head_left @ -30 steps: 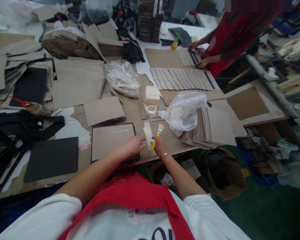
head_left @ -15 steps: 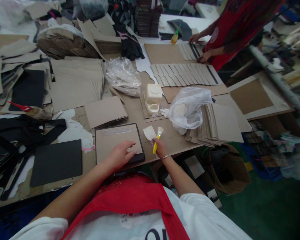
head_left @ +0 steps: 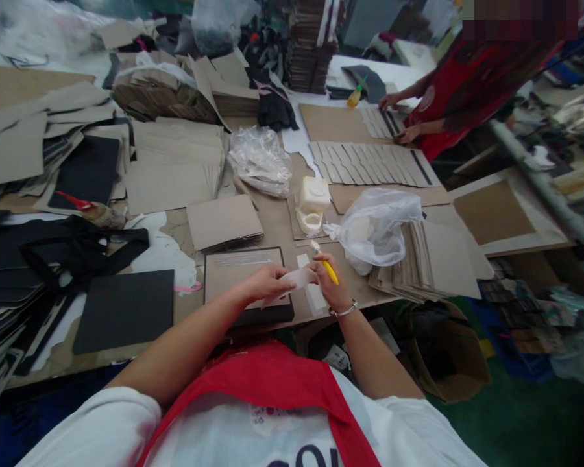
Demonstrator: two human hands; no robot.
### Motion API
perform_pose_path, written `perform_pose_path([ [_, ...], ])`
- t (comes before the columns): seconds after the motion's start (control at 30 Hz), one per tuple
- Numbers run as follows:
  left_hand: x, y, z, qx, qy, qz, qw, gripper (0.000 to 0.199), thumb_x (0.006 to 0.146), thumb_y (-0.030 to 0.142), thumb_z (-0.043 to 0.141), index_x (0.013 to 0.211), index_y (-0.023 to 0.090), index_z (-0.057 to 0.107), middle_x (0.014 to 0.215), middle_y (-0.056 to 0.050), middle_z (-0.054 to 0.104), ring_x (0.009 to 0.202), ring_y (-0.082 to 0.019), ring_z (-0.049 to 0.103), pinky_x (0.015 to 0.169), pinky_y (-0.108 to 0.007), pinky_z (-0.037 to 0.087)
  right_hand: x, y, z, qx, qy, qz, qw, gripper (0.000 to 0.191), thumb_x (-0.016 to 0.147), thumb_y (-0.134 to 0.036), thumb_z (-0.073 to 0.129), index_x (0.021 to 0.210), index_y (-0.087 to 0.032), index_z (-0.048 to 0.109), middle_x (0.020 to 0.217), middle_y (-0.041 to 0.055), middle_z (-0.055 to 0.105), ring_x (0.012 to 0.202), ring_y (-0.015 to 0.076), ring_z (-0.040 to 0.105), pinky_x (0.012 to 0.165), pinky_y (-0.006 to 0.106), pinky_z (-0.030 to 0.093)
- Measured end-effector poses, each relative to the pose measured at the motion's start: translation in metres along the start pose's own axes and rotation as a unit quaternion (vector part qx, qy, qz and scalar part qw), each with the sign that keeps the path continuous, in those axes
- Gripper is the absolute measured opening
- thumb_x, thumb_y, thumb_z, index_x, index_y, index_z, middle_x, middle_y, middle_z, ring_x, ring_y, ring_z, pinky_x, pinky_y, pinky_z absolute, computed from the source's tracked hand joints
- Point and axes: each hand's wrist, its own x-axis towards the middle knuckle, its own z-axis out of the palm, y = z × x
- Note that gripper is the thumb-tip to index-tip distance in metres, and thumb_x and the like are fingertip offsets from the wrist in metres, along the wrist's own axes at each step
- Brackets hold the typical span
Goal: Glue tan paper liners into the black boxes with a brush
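Observation:
My left hand [head_left: 267, 287] is closed on one end of a curved white paper strip [head_left: 299, 279], above the lower part of a tan board. My right hand [head_left: 335, 285] grips a paintbrush [head_left: 328, 270] with a yellow handle and pale bristles, and its fingers also meet the strip's other end. Under my left hand lies the tan board [head_left: 224, 275] with a shiny streak near its top, resting on a larger black panel [head_left: 257, 316]. More white strip [head_left: 315, 301] lies on the table below my right hand.
An open cream plastic container [head_left: 314, 194] stands ahead, beside a knotted clear bag [head_left: 377, 227]. Stacked tan boards [head_left: 226, 222] and a black board [head_left: 126, 311] lie leftward. At the far right, a co-worker's hands [head_left: 406, 133] touch laid-out strips. A cardboard box [head_left: 450, 350] sits below the table edge.
My left hand has left the board's surface and taken a white strip together with my right hand. The brush has tilted over in my right hand, bristles now pointing up-left. The view has shifted slightly.

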Motion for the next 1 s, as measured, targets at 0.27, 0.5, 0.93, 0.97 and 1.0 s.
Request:
perform_pose_path([
  [0.27,-0.028,-0.026,-0.032,0.01,0.075,-0.07,0.995,0.027,0.065,0.041,0.06,0.067,0.014,0.061,0.054,0.002,0.054,0.049,-0.011,0.047,0.046,-0.022,0.032,0.004,0.012,0.031,-0.186,0.036,-0.034,0.981,0.036,0.079,-0.047,0.058,0.101,-0.02,0.047,0.094,0.0058,0.058,0.074,0.0167,0.059,0.064,0.031,0.049],
  [0.5,-0.066,-0.069,-0.073,-0.129,0.188,-0.122,0.966,0.033,0.06,0.043,0.064,0.076,0.014,0.06,0.059,0.002,0.054,0.052,-0.01,0.049,0.049,-0.022,0.04,0.029,0.024,0.066,-0.238,0.07,-0.053,0.967,0.022,0.089,-0.039,0.043,0.098,-0.019,0.049,0.081,0.0045,0.061,0.065,0.016,0.059,0.06,0.028,0.046],
  [0.93,-0.055,-0.103,-0.115,0.121,0.426,-0.141,0.885,0.031,0.072,0.045,0.057,0.062,0.016,0.063,0.057,0.0,0.058,0.058,-0.013,0.052,0.053,-0.023,0.033,0.059,0.054,0.105,-0.355,0.07,-0.119,0.925,0.032,0.085,-0.037,0.048,0.108,-0.014,0.047,0.097,0.0132,0.062,0.082,0.0232,0.061,0.072,0.035,0.049],
  [0.97,-0.054,-0.104,-0.117,0.125,0.426,-0.145,0.884,0.031,0.072,0.045,0.058,0.063,0.016,0.064,0.057,0.0,0.059,0.059,-0.013,0.052,0.054,-0.024,0.033,0.059,0.055,0.106,-0.359,0.069,-0.115,0.924,0.033,0.085,-0.037,0.048,0.108,-0.014,0.048,0.097,0.0133,0.062,0.082,0.0234,0.061,0.072,0.036,0.049],
  [1.0,-0.054,-0.104,-0.118,0.128,0.427,-0.148,0.883,0.031,0.072,0.045,0.058,0.064,0.016,0.064,0.058,0.0,0.059,0.059,-0.013,0.053,0.054,-0.024,0.033,0.059,0.056,0.107,-0.362,0.068,-0.111,0.923,0.033,0.085,-0.037,0.048,0.108,-0.014,0.048,0.097,0.0135,0.062,0.082,0.0235,0.061,0.071,0.036,0.049],
])
